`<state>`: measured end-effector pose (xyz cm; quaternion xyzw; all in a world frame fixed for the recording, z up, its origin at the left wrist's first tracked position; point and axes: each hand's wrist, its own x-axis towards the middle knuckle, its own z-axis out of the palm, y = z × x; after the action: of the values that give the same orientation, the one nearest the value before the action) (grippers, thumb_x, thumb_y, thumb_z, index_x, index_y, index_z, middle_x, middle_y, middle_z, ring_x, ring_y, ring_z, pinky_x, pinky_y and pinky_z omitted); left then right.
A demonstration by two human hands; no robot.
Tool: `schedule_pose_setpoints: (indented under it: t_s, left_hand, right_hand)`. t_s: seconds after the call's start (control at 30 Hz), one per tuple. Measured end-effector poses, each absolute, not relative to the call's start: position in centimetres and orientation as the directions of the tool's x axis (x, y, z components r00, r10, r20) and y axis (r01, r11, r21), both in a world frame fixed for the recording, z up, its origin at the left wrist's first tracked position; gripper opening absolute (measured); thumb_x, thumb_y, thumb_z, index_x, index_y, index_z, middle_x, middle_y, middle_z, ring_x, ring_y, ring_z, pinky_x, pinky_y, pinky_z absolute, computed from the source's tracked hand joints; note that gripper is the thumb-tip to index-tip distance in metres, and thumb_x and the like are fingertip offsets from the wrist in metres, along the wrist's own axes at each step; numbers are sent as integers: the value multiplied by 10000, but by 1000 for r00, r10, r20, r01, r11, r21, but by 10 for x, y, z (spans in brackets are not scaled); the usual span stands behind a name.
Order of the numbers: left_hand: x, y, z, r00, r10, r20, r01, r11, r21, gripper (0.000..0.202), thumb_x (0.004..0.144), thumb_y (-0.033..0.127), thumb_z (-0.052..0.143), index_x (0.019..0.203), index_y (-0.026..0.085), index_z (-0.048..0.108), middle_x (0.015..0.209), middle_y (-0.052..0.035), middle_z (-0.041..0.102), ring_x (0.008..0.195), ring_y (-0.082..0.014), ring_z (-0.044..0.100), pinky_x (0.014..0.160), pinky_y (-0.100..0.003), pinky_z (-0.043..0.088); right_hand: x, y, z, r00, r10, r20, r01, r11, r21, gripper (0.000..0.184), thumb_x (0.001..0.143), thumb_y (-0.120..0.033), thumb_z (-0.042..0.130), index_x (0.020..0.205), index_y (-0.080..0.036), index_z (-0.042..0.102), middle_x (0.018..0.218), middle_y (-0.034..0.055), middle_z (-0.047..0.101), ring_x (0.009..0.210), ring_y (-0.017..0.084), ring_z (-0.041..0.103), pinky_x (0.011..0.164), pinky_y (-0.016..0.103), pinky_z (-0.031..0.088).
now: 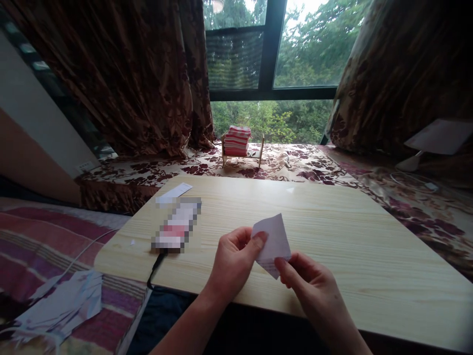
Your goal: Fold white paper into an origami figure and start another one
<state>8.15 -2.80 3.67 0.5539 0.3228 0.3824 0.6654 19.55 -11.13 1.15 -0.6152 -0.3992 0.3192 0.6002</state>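
Observation:
A small piece of white paper (275, 236) is held up above the near part of the wooden table (332, 236). My left hand (236, 259) pinches its left side, thumb on top and fingers curled behind. At the lower right edge, my right hand (308, 276) pinches the same paper between thumb and fingers. The bottom of the paper looks folded, and faint print shows on the lower flap. Fingers behind the sheet are partly hidden.
Left on the table are a blurred-out phone-like device (177, 227) with a black cable (157, 268) and a white strip (175, 191). Paper scraps (64, 305) lie on the striped bedding. Behind, a small stand (254, 155) holds folded striped cloths (237, 141). A white lamp (438, 135) is at right.

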Motion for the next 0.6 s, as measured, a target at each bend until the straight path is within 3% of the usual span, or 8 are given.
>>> schedule_pose_setpoints:
  t_s: [0.13, 0.3, 0.47, 0.6]
  left_hand:
    - [83, -32, 35, 484, 874, -43, -147, 130, 981, 270, 729, 392, 685, 707, 123, 662, 627, -6, 616, 572, -109, 506, 547, -214, 392]
    - [80, -34, 31, 523, 849, -68, -103, 142, 984, 252, 727, 371, 679, 706, 120, 675, 616, -15, 622, 564, -117, 518, 540, -218, 400]
    - [79, -32, 34, 540, 840, -55, -74, 113, 991, 224, 751, 336, 635, 719, 115, 658, 632, -19, 599, 595, -125, 516, 550, -219, 395]
    - [81, -29, 36, 507, 861, -27, -74, 74, 995, 202, 750, 317, 615, 692, 124, 621, 622, -5, 569, 611, -126, 512, 569, -222, 400]
  right_hand:
    - [193, -112, 13, 469, 877, 102, 146, 37, -989, 288, 758, -476, 624, 644, -211, 634, 567, 0, 617, 549, 154, 583, 511, 244, 470]
    - [197, -107, 15, 536, 833, 137, 102, 97, -990, 280, 737, -461, 665, 859, -209, 659, 698, 23, 680, 576, 153, 606, 527, 255, 503]
    - [200, -103, 14, 549, 828, 110, 11, 125, -992, 238, 744, -424, 681, 831, -203, 654, 765, 41, 705, 663, 166, 636, 583, 256, 524]
    - [201, -105, 12, 540, 831, 131, 71, 110, -991, 206, 777, -398, 659, 849, -206, 654, 775, 37, 695, 684, 170, 630, 604, 266, 522]
